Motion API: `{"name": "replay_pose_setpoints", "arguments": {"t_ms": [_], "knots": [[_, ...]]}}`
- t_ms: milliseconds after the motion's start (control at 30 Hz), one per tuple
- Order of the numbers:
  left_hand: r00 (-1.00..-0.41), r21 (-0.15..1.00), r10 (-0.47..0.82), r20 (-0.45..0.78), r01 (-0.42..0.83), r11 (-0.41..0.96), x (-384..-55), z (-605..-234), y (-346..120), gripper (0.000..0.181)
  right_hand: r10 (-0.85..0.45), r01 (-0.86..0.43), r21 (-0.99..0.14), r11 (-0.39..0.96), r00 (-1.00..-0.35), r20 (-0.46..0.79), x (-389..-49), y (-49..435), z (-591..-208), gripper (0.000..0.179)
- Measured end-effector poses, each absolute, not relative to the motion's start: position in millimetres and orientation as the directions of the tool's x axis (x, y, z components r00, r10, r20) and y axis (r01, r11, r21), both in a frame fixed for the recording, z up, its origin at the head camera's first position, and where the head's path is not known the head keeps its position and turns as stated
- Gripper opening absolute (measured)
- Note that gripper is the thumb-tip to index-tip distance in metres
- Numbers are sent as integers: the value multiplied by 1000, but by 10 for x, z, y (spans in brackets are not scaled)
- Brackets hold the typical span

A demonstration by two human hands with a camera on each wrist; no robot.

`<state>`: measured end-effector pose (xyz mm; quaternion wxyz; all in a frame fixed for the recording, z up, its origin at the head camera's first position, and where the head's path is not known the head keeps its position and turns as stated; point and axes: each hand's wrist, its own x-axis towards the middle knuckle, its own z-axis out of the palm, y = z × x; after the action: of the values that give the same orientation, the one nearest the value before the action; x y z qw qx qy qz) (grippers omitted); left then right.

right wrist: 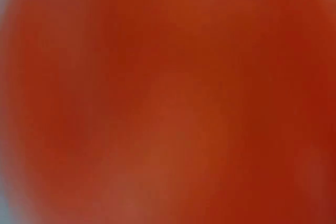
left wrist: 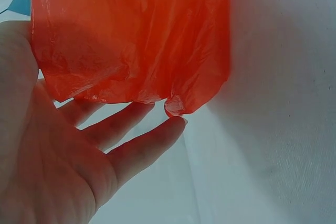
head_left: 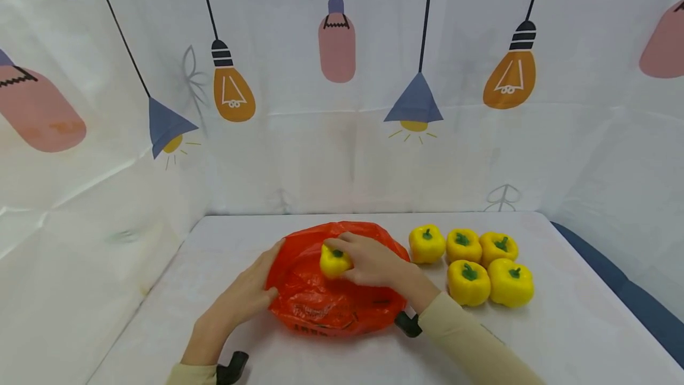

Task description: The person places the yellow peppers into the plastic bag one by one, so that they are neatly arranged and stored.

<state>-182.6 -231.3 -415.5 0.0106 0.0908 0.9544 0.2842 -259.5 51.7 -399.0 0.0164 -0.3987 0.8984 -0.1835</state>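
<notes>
The outspread left hand (head_left: 247, 291) touches the red bag (head_left: 317, 296) beside it; the right hand (head_left: 372, 261) grips a yellow pepper (head_left: 332, 264).

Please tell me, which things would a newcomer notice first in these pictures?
Probably the red plastic bag on the white table, with a yellow pepper in the right grip seen against it. To the right of the bag, five more yellow peppers stand close together. Behind the table, large lamp drawings in pink, blue and orange decorate the white sheet.

Six peppers (head_left: 468, 283), one bag (head_left: 315, 299)
</notes>
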Motion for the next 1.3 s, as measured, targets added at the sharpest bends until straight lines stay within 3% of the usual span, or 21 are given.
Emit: {"name": "replay_pose_setpoints", "arguments": {"t_ms": [333,600,833,1300], "knots": [[-979,552,200,39,188,812,-1843,-4153,-2279,94,-742,-735,-337,589,-657,134,-2592,183,-3960,62],[-980,565,193,35,179,805,-1835,-4135,-2264,93,-698,-663,-361,656,-715,46,-2631,0,-4000,66],[-976,554,208,61,206,806,-1843,-4141,-2278,92,-679,-639,-370,675,-734,30,-2651,-37,-4057,69],[-971,526,224,84,234,818,-1842,-4151,-2272,91,-700,-684,-308,662,-710,72,-2611,-5,-4082,72]]}}
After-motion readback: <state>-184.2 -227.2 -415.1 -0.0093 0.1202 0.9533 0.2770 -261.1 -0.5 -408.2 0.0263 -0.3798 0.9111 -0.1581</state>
